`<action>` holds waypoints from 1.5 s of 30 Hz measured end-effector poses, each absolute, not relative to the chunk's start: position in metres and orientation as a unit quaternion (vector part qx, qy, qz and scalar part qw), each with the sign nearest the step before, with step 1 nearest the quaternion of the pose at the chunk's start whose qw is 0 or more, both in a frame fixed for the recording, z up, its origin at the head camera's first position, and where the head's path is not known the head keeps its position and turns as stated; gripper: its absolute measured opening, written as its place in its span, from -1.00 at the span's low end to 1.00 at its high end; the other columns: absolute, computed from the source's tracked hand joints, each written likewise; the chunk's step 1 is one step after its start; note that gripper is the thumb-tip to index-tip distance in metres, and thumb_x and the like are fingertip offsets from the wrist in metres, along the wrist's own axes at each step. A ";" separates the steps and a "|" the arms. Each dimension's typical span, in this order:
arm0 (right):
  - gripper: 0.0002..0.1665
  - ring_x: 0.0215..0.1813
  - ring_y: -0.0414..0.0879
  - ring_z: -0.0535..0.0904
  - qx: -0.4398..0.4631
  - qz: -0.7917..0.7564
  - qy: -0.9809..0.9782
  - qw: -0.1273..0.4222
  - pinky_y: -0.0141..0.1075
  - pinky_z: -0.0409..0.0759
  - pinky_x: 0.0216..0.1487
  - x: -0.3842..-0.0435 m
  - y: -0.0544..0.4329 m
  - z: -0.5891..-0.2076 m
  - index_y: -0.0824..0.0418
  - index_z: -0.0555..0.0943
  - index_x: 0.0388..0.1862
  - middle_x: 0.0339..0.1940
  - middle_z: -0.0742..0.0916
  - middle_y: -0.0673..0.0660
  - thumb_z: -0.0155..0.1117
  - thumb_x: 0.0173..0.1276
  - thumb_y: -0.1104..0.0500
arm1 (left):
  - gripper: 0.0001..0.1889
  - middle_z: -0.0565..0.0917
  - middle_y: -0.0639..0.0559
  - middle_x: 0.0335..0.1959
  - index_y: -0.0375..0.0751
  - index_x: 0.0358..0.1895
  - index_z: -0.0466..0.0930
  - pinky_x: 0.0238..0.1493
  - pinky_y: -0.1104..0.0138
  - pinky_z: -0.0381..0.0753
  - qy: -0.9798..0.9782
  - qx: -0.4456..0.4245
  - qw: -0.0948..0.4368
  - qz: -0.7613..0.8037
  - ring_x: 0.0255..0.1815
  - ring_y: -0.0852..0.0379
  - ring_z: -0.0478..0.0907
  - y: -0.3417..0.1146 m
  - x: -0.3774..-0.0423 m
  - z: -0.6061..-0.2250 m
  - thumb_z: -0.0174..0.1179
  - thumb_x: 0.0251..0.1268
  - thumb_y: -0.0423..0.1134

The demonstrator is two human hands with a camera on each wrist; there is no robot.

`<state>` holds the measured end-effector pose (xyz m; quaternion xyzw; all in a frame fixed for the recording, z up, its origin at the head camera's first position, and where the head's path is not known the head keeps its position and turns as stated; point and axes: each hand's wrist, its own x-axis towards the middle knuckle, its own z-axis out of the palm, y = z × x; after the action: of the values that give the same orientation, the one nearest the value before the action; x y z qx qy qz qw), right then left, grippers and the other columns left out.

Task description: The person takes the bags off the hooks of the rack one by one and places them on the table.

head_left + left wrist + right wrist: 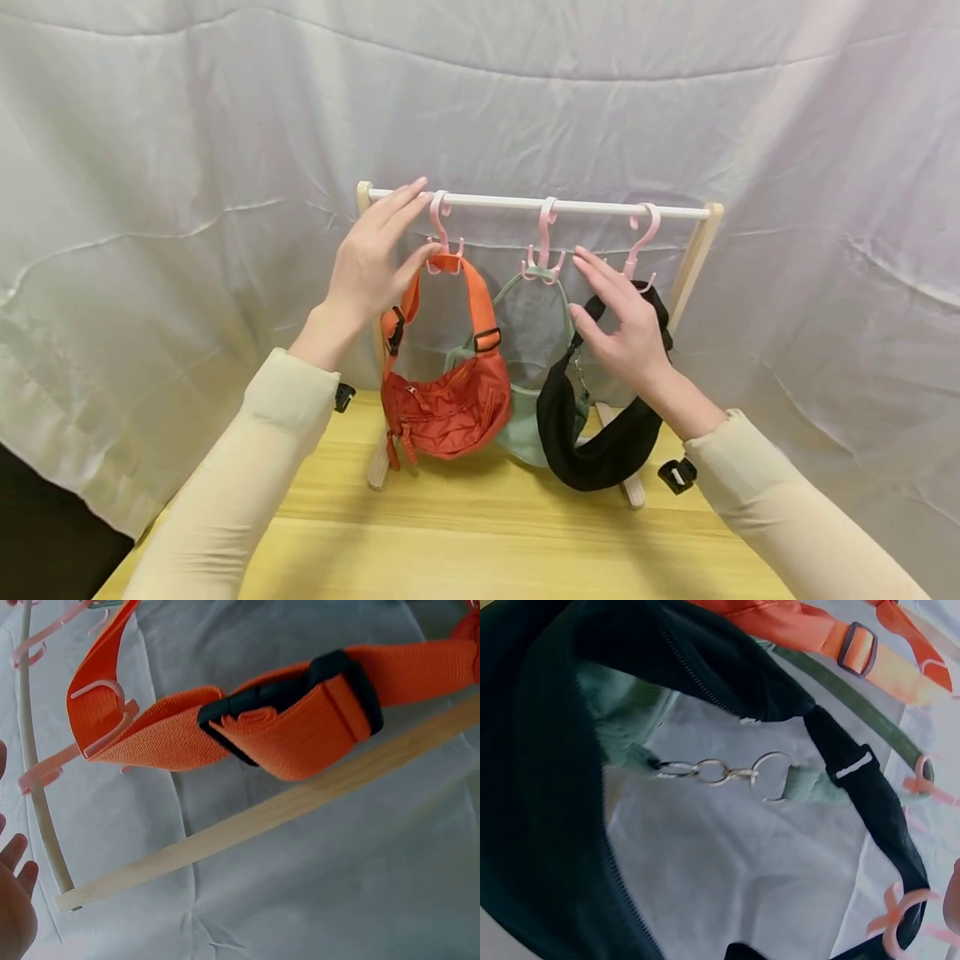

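nearest, two pale sleeves (225,475) reach towards the white rail (487,200), above a yellow wood-grained table (525,558); a small black fitting (677,475) sits at each cuff; the right hand (622,325) is raised below the right half of the rail, fingers straight and thumb spread wide, with hold of nothing; it is in front of the black bag's strap, and whether it touches that strap i cannot tell; the left hand (363,262) is raised at the left end of the rail, fingers extended and thumb apart, its grasp empty too; the thumb tip is near the top of an orange strap (480,300), contact unclear;

below the left part of the rail hangs a red-orange bag (450,408), its strap looped over a pink hook (438,218); below the right part hangs a black bag (600,467), its strap over another pink hook; behind these two, below the middle of the rail, a green bag (525,433) hangs from a third pink hook, partly hidden, with metal rings (712,772) on its strap; wooden posts (693,262) hold the rail at both ends; behind the rail falls a pale, creased curtain (525,108).
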<state>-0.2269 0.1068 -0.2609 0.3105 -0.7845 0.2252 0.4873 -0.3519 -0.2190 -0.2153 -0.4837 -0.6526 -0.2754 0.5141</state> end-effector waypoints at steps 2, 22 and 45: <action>-0.33 0.50 0.10 0.45 0.316 0.221 -0.786 0.484 -0.20 0.34 0.54 -0.229 0.102 -0.259 0.30 0.50 0.48 0.51 0.54 0.17 0.33 0.38 0.29 | -0.42 0.56 -0.22 0.40 -0.37 0.37 0.54 0.55 0.16 0.31 -0.655 -0.487 0.514 -0.262 0.42 -0.22 0.48 -0.218 -0.353 -0.211 0.43 0.36 -0.22; -0.30 0.53 0.10 0.42 0.348 0.238 -0.807 0.414 0.00 0.39 0.52 -0.266 0.050 -0.263 0.27 0.47 0.51 0.52 0.52 0.19 0.38 0.40 0.28 | -0.45 0.69 -0.09 0.26 -0.22 0.29 0.65 0.52 -0.11 0.29 -0.691 -0.480 0.501 -0.202 0.31 -0.14 0.58 -0.217 -0.378 -0.198 0.53 0.20 -0.34; -0.45 0.19 0.11 0.69 0.245 0.369 -0.814 0.376 -0.01 0.71 0.12 -0.301 0.017 -0.280 0.26 0.54 0.45 0.32 0.69 0.21 0.30 0.51 0.31 | -0.56 0.76 -0.08 0.14 -0.20 0.19 0.73 0.34 0.13 0.45 -0.652 -0.475 0.503 -0.309 0.14 -0.14 0.61 -0.203 -0.390 -0.206 0.48 0.22 -0.33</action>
<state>-0.3012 0.0175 -0.2802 0.2452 -0.8139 0.3693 0.3757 -0.3904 -0.2026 -0.2060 -0.4750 -0.6524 -0.3092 0.5031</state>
